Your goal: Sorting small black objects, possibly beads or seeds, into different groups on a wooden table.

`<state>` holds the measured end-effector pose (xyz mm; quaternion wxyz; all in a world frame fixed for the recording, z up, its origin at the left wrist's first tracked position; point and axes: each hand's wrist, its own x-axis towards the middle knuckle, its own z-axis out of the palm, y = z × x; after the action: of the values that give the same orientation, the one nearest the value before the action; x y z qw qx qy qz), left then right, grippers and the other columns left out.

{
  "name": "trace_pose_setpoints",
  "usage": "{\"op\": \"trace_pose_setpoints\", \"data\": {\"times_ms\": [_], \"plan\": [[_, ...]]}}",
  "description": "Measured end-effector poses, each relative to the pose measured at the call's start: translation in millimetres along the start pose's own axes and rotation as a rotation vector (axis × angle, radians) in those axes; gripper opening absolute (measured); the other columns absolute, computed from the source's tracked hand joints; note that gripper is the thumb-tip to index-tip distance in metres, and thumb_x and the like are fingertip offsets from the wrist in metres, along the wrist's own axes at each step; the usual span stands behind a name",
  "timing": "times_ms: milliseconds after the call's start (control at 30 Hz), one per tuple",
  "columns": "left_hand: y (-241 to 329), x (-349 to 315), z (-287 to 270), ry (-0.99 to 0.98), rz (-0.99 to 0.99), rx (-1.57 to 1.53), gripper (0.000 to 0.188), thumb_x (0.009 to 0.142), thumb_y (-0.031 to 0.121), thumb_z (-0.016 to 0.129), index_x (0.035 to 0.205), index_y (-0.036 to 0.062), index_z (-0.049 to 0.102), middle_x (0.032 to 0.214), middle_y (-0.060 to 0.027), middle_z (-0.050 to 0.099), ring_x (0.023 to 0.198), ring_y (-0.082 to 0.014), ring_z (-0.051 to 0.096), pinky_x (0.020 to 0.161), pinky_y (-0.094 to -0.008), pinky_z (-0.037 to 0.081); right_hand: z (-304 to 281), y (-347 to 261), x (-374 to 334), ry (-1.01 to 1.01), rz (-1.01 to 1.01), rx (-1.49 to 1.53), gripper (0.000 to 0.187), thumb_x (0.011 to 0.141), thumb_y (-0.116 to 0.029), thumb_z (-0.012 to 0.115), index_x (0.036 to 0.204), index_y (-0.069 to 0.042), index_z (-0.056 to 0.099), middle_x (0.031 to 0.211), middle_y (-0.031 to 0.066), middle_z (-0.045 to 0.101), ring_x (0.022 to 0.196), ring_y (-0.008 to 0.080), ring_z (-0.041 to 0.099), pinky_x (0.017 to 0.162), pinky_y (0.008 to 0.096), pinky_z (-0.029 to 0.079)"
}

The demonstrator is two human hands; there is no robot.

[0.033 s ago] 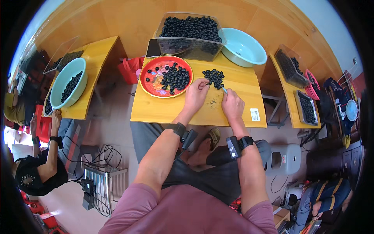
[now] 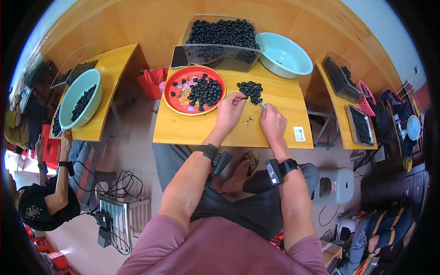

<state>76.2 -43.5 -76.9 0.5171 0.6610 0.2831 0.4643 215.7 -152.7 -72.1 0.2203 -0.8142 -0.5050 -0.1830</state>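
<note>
Head view: almost nothing shifts, our work stands level; our left hand seemingly pinches a dark piece by the pile on the table, our right hand a blue tool.

"What backs the room?"
"Wood-toned panelling, meeting a pale wall at right."
"And below?"
"Pale tiled floor, a grey plastic stool, a dark drawered cabinet; bright light glares at far left."

Bright, fairly even light; blown-out glare at far left; strong fisheye bowing toward black rim
</note>
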Motion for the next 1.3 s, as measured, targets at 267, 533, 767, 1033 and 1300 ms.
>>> {"op": "trace_pose_setpoints", "data": {"times_ms": [267, 533, 767, 1033, 1300], "plan": [[2.1, 2.5, -3.7, -0.081, -0.004, 0.106, 0.017, 0.093, 0.008, 0.07, 0.107, -0.001, 0.077, 0.085, -0.0101, 0.072, 0.075, -0.0146, 0.064, 0.075, -0.0294, 0.055, -2.2, 0.4, 0.1, -0.033, 0.037, 0.009, 0.011, 0.096, -0.016, 0.058, 0.092, -0.007, 0.063, 0.084, 0.0158, 0.071, 0.074, 0.0381, 0.072, 0.067, 0.0514, 0.058], [-6.8, 11.6, -4.3, -0.107, -0.079, 0.001, 0.019, 0.095, 0.003, 0.069, 0.112, -0.0049, 0.072, 0.087, -0.0023, 0.071, 0.074, -0.0062, 0.062, 0.069, -0.0232, 0.052, 5.1, 1.3, 3.0, 0.024, 0.018, 0.053, 0.009, 0.093, -0.013, 0.057, 0.092, -0.007, 0.064, 0.084, 0.0145, 0.071, 0.074, 0.0357, 0.073, 0.066, 0.0479, 0.059], [-6.0, 7.9, -3.9, -0.164, -0.108, 0.115, 0.018, 0.096, 0.006, 0.07, 0.11, -0.0046, 0.073, 0.082, -0.0026, 0.072, 0.071, -0.0064, 0.063, 0.066, -0.0231, 0.052, 9.6, 4.1, -3.6, 0.009, -0.004, 0.1, 0.008, 0.085, -0.01, 0.061, 0.091, -0.006, 0.065, 0.082, 0.0129, 0.07, 0.077, 0.0315, 0.074, 0.064, 0.045, 0.06], [0.7, 10.9, -8.0, -0.144, -0.125, 0.234, 0.018, 0.099, 0.008, 0.07, 0.113, -0.0014, 0.075, 0.089, -0.0017, 0.073, 0.075, -0.0071, 0.064, 0.071, -0.0229, 0.053, 5.5, 1.5, 0.0, 0.081, -0.064, 0.146, 0.006, 0.085, -0.01, 0.061, 0.087, -0.005, 0.064, 0.08, 0.0129, 0.07, 0.074, 0.0298, 0.073, 0.063, 0.0429, 0.06], [-5.8, 8.6, -5.1, -0.094, -0.092, 0.231, 0.023, 0.095, 0.008, 0.072, 0.114, -0.005, 0.074, 0.093, -0.0031, 0.074, 0.081, -0.007, 0.065, 0.074, -0.0232, 0.054, 11.4, 2.0, 0.4, 0.109, -0.038, 0.136, 0.004, 0.085, -0.01, 0.062, 0.087, -0.007, 0.064, 0.079, 0.0121, 0.07, 0.074, 0.0292, 0.073, 0.062, 0.0422, 0.059]]}}
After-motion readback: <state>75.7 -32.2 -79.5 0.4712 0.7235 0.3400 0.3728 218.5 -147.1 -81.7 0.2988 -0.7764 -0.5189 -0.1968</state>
